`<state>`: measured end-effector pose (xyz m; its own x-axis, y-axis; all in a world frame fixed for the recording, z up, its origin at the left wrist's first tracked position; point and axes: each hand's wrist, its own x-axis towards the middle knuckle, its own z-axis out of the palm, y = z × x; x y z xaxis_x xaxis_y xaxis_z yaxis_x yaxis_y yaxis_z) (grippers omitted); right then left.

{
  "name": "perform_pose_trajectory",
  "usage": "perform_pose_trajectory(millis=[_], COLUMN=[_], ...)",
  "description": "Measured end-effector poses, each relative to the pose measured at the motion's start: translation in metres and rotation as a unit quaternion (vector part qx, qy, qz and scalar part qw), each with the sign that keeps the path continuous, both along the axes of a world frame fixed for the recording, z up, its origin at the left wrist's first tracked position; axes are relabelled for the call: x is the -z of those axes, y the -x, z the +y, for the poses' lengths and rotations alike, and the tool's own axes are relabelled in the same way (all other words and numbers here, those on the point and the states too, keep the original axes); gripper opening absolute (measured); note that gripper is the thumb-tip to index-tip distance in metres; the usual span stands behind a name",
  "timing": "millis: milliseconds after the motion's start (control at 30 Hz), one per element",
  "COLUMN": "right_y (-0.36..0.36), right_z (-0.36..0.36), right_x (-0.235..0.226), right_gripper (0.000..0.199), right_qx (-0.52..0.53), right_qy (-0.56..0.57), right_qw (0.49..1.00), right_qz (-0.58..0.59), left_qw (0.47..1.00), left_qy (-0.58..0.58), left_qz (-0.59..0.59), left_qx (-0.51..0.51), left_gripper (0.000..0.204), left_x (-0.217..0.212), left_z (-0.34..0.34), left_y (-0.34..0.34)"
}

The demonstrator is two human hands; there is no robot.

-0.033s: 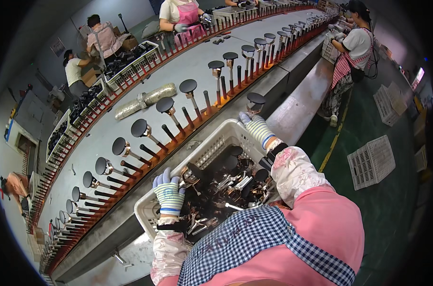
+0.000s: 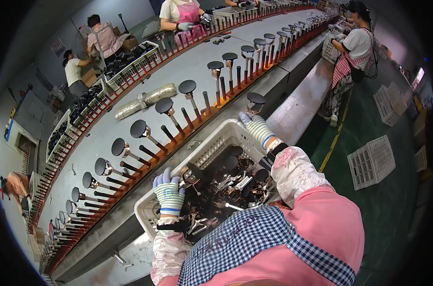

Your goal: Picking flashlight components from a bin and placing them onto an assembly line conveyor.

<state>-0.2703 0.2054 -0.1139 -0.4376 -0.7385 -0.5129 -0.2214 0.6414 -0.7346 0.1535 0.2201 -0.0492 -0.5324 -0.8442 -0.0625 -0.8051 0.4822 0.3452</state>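
My left hand (image 2: 169,194), in a striped knit glove, is closed at the left rim of a white plastic basket (image 2: 216,135). Beside its fingertips, a metal-collared part with a black disc (image 2: 194,170) leans over the basket, apparently in its grip. At the basket's far right corner, my gloved right hand (image 2: 258,129) is closed around the lower end of another black-disc part (image 2: 256,99), which stands upright above the fingers. Its stem is hidden by the glove. A jumble of chrome and copper-coloured metal parts (image 2: 238,183) with black discs fills the basket.
Beyond the basket curves a conveyor line (image 2: 159,151) of upright dark rods, several bearing black-disc parts. A wrapped roll (image 2: 146,101) lies on the grey table. A co-worker (image 2: 353,52) stands at the right; others work across the table. A white crate (image 2: 371,162) sits on the green floor.
The black-disc parts on the conveyor have shifted very slightly to the left. Across the table, a co-worker's gloved hand has moved a little. My hands look the same.
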Motion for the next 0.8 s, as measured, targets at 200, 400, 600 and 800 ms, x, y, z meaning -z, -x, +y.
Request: perform_pose_trajectory(millis=[200, 400, 600, 800], right_y=[-0.005, -0.002, 0.001, 0.000], right_z=[0.002, 0.003, 0.002, -0.005], right_x=[0.002, 0.006, 0.015, -0.008], right_gripper=[0.039, 0.038, 0.036, 0.057], right_qx=[0.018, 0.022, 0.027, -0.004], right_qy=[0.021, 0.014, 0.030, -0.006], right_qw=[1.000, 1.000, 0.999, 1.000], right_qz=[0.016, 0.003, 0.006, -0.012], left_qw=[1.000, 1.000, 1.000, 1.000], left_qy=[0.020, 0.002, 0.013, 0.014], left_qz=[0.012, -0.001, 0.019, 0.014], left_qx=[-0.012, -0.003, -0.012, -0.010], left_gripper=[0.035, 0.038, 0.036, 0.037], left_x=[0.009, 0.004, 0.007, 0.005], left_z=[0.004, 0.003, 0.003, -0.002], left_y=[-0.002, -0.001, -0.001, 0.003])
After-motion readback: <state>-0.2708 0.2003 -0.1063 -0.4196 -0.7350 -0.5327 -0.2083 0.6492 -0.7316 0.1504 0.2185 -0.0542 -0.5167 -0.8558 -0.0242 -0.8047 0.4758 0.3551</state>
